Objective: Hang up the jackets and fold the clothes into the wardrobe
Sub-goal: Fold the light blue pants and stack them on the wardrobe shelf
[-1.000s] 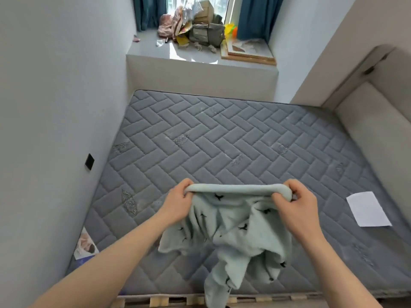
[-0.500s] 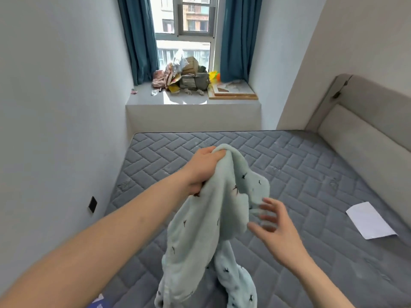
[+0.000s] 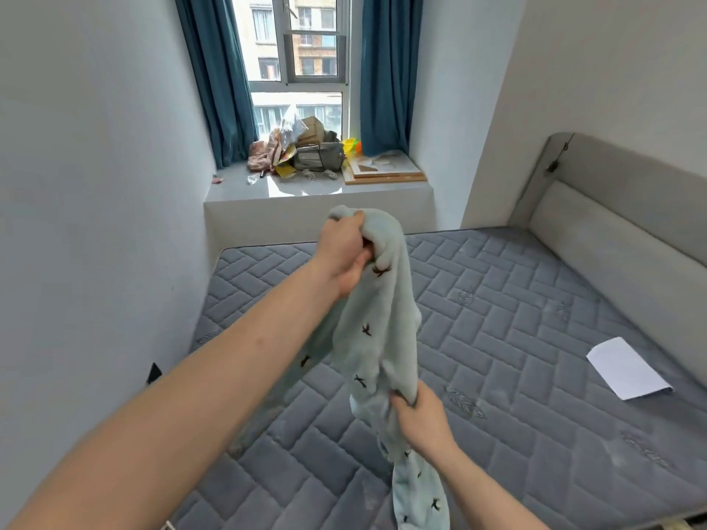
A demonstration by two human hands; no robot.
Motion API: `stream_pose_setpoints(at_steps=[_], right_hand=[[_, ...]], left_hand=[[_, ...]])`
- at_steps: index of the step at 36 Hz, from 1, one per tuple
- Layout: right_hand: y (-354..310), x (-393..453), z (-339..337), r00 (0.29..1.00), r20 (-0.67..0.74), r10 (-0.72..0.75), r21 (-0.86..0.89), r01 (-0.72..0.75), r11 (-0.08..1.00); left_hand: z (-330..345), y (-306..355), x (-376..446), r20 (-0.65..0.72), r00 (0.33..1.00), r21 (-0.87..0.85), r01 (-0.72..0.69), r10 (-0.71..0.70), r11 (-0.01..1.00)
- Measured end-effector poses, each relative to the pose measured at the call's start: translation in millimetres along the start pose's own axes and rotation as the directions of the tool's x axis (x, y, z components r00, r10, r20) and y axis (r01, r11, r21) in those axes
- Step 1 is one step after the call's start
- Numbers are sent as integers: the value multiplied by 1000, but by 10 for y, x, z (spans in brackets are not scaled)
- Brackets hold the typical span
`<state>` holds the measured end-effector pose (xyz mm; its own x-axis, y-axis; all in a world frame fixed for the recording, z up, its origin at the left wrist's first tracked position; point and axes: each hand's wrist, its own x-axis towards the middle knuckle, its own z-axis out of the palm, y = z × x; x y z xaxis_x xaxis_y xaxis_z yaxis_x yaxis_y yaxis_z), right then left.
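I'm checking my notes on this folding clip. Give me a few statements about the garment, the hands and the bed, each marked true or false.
1. The left hand grips the top of the pale green garment. True.
2. The right hand hangs free, touching nothing. False: it pinches the garment lower down.
3. The garment lies flat on the mattress. False: it hangs in the air between the hands.
4. A white sheet of paper lies on the mattress to the right. True.
5. The curtains are red. False: they are dark blue.
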<state>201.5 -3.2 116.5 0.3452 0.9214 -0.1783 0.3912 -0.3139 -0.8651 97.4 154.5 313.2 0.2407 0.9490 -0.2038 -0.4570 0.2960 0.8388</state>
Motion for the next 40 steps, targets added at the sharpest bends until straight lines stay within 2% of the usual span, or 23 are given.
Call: stream_pose_setpoints(at_steps=[2,3,5,6,7,9,11,12,13,15,17,20,23,27,30,32,36,40], right_hand=[[-22,81,-120,999,28,-17,64,15,998],[-54,104,-190,999,24,-34,112,31,993],[-173,124,-337,999,-5,-52,212,52,976],[-242,139,-403,999,-19,-50,265,53,963],[-311,154,-463,999,-25,-32,320,38,947],[-429,176,-561,999,17,41,414,-44,909],[-507,177,-607,987,114,112,441,-151,885],[-513,178,-603,975,169,143,433,-204,878],[-503,179,-577,962,215,168,417,-246,875],[-480,170,-492,941,266,208,389,-302,870],[-480,153,-406,926,298,233,373,-338,864],[-505,113,-380,913,326,246,379,-365,851],[-434,112,-466,903,368,223,392,-368,843],[-238,82,-597,902,395,174,330,-316,889],[-65,35,-597,925,315,214,146,-270,952],[35,-14,-560,926,309,218,41,-242,969],[138,-133,-358,890,384,247,-81,-234,969],[153,-149,-132,882,387,269,-49,-271,961]], left_hand=[[-239,50,105,-33,993,194,-105,113,975],[-387,51,150,-34,982,368,-161,186,916],[-706,-20,157,39,965,698,-211,259,684],[-849,-91,119,84,967,810,-208,242,549],[-986,-192,69,126,973,879,-199,192,433],[-1196,-425,-115,216,976,937,-216,30,276],[-1327,-675,-354,313,930,945,-284,-193,162],[-1359,-801,-482,346,888,938,-318,-302,139],[-1368,-925,-598,368,845,929,-344,-387,133],[-1377,-1204,-761,412,805,911,-371,-428,178],[-1371,-1450,-830,399,842,913,-327,-364,244],[-1407,-1654,-824,288,935,925,-217,-206,311],[-1462,-1658,-732,188,974,919,-128,-129,374],[-1390,-1446,-584,119,993,894,-96,-25,438],[-1198,-1238,-514,106,994,869,-105,24,483],[-1064,-1138,-482,88,995,831,-100,49,547],[-845,-1059,-430,51,998,744,-57,28,666],[-682,-1012,-450,88,996,677,-43,-22,735]])
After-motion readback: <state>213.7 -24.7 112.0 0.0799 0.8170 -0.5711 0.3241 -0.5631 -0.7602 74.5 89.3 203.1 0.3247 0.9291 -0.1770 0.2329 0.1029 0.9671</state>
